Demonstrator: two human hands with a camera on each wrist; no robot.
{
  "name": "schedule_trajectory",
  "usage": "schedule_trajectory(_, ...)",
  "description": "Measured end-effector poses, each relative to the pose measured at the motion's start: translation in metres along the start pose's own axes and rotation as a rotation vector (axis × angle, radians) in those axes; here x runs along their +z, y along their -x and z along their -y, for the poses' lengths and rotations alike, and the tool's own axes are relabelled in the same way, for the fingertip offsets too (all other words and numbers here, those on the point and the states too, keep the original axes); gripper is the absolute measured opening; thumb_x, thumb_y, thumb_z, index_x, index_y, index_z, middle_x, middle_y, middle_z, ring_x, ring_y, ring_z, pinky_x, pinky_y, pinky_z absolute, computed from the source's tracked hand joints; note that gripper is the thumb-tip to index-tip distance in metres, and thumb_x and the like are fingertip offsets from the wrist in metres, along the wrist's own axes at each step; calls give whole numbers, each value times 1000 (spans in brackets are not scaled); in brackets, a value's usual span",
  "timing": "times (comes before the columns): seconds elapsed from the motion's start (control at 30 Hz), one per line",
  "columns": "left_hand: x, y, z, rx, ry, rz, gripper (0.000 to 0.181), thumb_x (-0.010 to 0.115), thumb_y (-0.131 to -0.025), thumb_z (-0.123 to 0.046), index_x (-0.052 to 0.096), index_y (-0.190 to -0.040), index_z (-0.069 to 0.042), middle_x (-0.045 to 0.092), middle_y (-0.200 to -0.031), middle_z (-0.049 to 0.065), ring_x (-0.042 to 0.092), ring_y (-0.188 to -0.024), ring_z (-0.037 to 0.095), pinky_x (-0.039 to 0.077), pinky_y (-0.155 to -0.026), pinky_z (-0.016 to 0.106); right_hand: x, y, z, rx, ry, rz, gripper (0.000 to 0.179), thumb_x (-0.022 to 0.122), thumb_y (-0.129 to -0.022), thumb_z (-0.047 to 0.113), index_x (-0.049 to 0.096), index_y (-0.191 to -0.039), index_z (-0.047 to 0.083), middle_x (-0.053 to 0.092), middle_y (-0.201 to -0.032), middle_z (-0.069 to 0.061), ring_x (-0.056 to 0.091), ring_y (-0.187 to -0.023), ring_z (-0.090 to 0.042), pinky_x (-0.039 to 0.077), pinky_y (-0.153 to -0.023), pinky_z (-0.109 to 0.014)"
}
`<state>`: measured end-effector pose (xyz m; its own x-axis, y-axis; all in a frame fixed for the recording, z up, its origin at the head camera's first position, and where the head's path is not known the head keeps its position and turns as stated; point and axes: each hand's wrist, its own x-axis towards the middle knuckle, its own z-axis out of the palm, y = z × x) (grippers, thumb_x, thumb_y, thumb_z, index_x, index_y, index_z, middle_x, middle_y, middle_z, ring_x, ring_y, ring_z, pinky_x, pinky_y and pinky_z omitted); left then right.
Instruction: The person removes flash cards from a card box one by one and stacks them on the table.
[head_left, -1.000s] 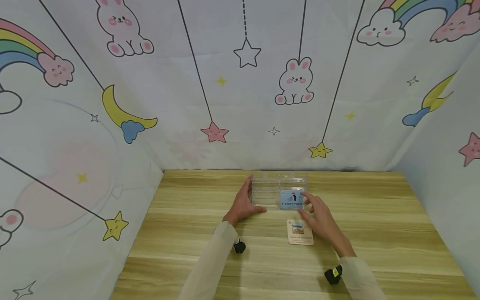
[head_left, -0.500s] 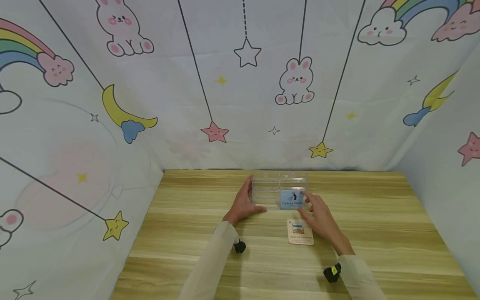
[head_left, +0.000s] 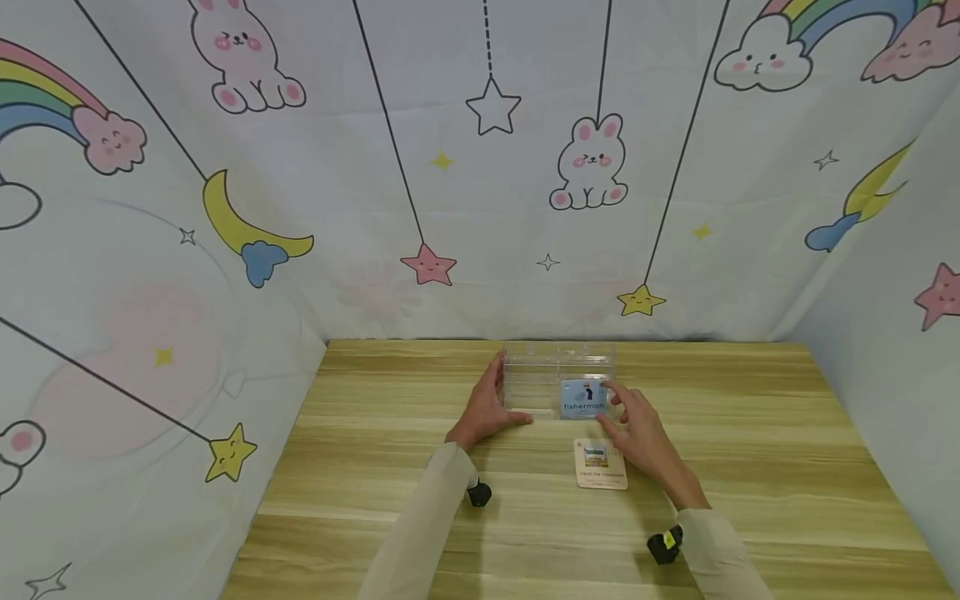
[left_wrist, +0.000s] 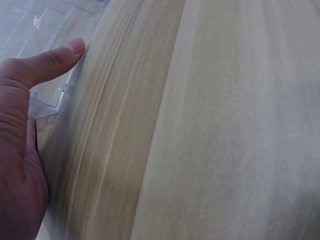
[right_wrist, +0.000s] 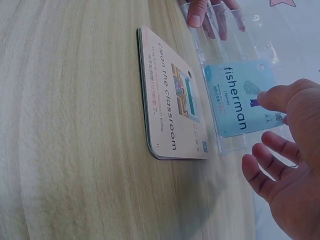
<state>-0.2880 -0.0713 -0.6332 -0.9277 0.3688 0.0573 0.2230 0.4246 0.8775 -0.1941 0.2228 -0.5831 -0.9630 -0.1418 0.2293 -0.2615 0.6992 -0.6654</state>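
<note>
A clear plastic card holder (head_left: 530, 390) with several compartments stands at the back of the table. My left hand (head_left: 486, 410) grips its left side, thumb (left_wrist: 60, 59) over the front edge and the other fingers mostly hidden. In the holder's front right compartment stands a light blue "fisherman" card (right_wrist: 240, 102). My right hand (head_left: 643, 437) pinches this card at its right side, the thumb on its printed face; the lower fingers hang loosely curled. A stack of peach cards (right_wrist: 172, 107), "clean the classroom" on top, lies flat in front of the holder, just below the right hand.
The wood-grain table (head_left: 405, 375) ends at the back against a white cloth wall (head_left: 495, 208) printed with rabbits, stars and moons. More of this cloth rises at the left and right. Each wrist wears a small black camera (head_left: 480, 493).
Almost nothing differs: both hands, the holder and the cards keep their places. The right wrist has shifted very slightly to the left.
</note>
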Motion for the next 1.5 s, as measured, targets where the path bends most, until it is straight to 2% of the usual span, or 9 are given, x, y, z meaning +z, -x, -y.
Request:
schedule_trajectory(0.57,0,-1,0,11,1,1,135,99,-71,-24,6,-168,-24,18,-172,1,25,-155,18,31,-122,31,-1,1,0,-8,-5,-3,56,75,-96,11,53,-147,4,60,-113,-21,54,-84,-28,47,-71,-39)
schedule_trajectory(0.97,-1,1,-3,19,12,4,135,99,-71,-22,6,-169,-19,18,-172,4,26,-155,20,32,-122,32,0,2,-3,-35,-25,-46,48,74,-98,10,56,-141,2,61,-126,-21,59,-91,-28,53,-73,-41)
schedule_trajectory(1.33,-1,0,-1,28,20,5,134,99,-72,-21,6,-169,-19,17,-172,4,25,-155,20,32,-122,33,-1,0,-1,-1,-75,-7,47,72,-99,11,52,-140,0,63,-129,-18,64,-99,-29,59,-72,-39)
schedule_trajectory(1.5,-1,0,0,20,11,1,134,99,-72,-23,6,-169,-22,18,-172,3,26,-155,19,31,-122,32,1,-1,0,-14,-89,1,31,73,-98,11,60,-125,3,65,-119,-13,64,-97,-28,58,-69,-35)
